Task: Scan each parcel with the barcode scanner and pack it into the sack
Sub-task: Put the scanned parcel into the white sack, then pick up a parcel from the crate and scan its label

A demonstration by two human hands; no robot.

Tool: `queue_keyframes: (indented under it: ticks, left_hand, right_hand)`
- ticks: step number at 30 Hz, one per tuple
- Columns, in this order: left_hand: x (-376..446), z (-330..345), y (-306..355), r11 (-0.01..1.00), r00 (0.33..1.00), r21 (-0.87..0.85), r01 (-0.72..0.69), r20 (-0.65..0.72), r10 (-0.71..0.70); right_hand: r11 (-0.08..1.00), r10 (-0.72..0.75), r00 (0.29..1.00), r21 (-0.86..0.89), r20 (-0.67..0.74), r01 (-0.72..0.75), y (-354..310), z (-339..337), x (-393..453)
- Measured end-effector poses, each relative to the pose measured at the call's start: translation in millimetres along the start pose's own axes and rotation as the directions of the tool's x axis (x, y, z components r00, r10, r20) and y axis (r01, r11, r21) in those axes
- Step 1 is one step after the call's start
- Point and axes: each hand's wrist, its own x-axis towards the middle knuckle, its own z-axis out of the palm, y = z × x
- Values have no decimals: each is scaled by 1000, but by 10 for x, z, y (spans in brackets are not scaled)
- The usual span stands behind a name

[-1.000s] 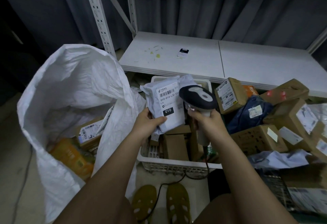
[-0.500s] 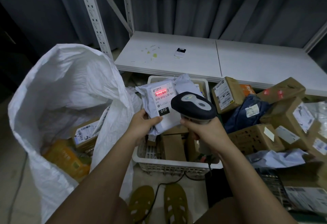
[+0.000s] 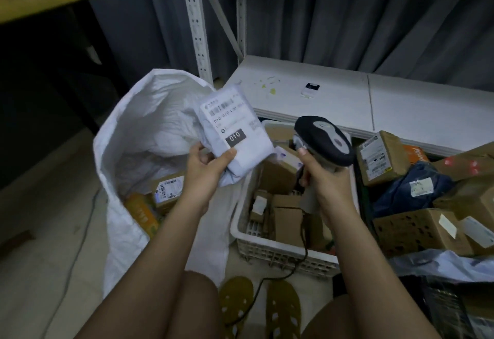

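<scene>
Parcel (image 3: 235, 130) in white plastic wrap sits in the left hand (image 3: 205, 167), thumb pinching its lower edge over the front and fingers behind; this grip holds it tilted above the rim of the open white sack (image 3: 128, 135). Its shipping label carries a blurred barcode, a line of digits starting "010-010", and a dark box printed "010". The right hand (image 3: 324, 178) wraps its grip firmly round the handle of the barcode scanner (image 3: 324, 139), whose dark head with a grey top panel sits just right of the parcel, apart from it. A black cable (image 3: 299, 263) runs down from the scanner across the floor.

Inside the sack lie a brown carton with a white barcode label (image 3: 168, 191) and an orange packet (image 3: 141, 213). A white plastic basket (image 3: 267, 247) on the floor below the scanner holds small cardboard boxes. To its right, near the front edge of the white shelf (image 3: 334, 98), are piled more parcels: a taped carton with a label (image 3: 379, 156), too small to read, a navy bag (image 3: 411, 189), and a perforated box (image 3: 417, 229). A small card (image 3: 310, 89) lies on the shelf.
</scene>
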Motion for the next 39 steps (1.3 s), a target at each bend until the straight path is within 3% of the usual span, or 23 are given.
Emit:
queue_keyframes:
  ticks: [4, 6, 7, 9, 10, 12, 14, 16, 17, 20, 22, 24, 27, 29, 32, 35, 39]
  left_hand:
    - [-123, -574, 41, 994, 949, 56, -93, -298, 106]
    - [-150, -883, 0, 944, 928, 325, -54, -332, 168]
    - [-149, -999, -18, 833, 931, 553, 2, -305, 200]
    - [-47, -1130, -114, 404, 960, 910, 91, -188, 207]
    - [52, -1135, -176, 202, 979, 976, 86, -120, 165]
    - [303, -1102, -319, -97, 998, 994, 49, -43, 54]
    - [575, -1093, -398, -241, 1000, 970, 18, -21, -11]
    - [857, -1130, -442, -208, 1000, 978, 11, -11, -1]
    - [983, -1159, -453, -131, 1000, 991, 27, -26, 13]
    - [1233, -1157, -530, 271, 991, 954, 125, -133, 10]
    - [1222, -1050, -584, 496, 983, 868, 18, -107, 152]
    - [1058, -882, -572, 616, 928, 765, -188, -66, 366]
    - [756, -536, -438, 691, 842, 606, -394, -63, 535]
    - [569, -267, -341, 770, 870, 478, -422, -24, 492]
    - [411, 147, -301, 821, 904, 379, -427, 141, 405]
    - [435, 550, -440, 784, 900, 453, -424, 309, 308]
    - [751, 995, -852, 690, 922, 640, -338, 373, 105]
  right_hand:
    - [997, 69, 997, -17, 19, -69, 39, 338, 50]
    - [997, 64, 997, -35, 38, -63, 42, 506, 25]
    - [997, 71, 997, -38, 37, -69, 67, 559, 30]
    - [994, 95, 995, -48, 19, -94, 108, 615, 42]
    - [994, 91, 996, -66, -2, -91, 138, 610, 68]
    - [991, 97, 994, -84, -48, -100, 179, 570, 99]
    - [989, 106, 991, -95, -81, -114, 211, 499, 140]
    - [983, 115, 988, -133, -103, -129, 241, 407, 179]
    - [983, 106, 988, -140, -114, -122, 255, 367, 199]
    - [989, 92, 988, -101, -122, -104, 252, 320, 243]
    - [988, 106, 990, -103, -97, -116, 233, 329, 250]
    - [985, 106, 993, -134, -53, -112, 245, 348, 267]
    - [980, 112, 993, -162, -38, -117, 288, 317, 338]
    - [971, 158, 987, -174, -42, -163, 317, 234, 385]
    - [960, 225, 973, -159, -46, -229, 341, 36, 426]
    - [948, 252, 963, -175, -93, -265, 356, -196, 442]
    - [955, 249, 950, -116, -190, -273, 448, -484, 525]
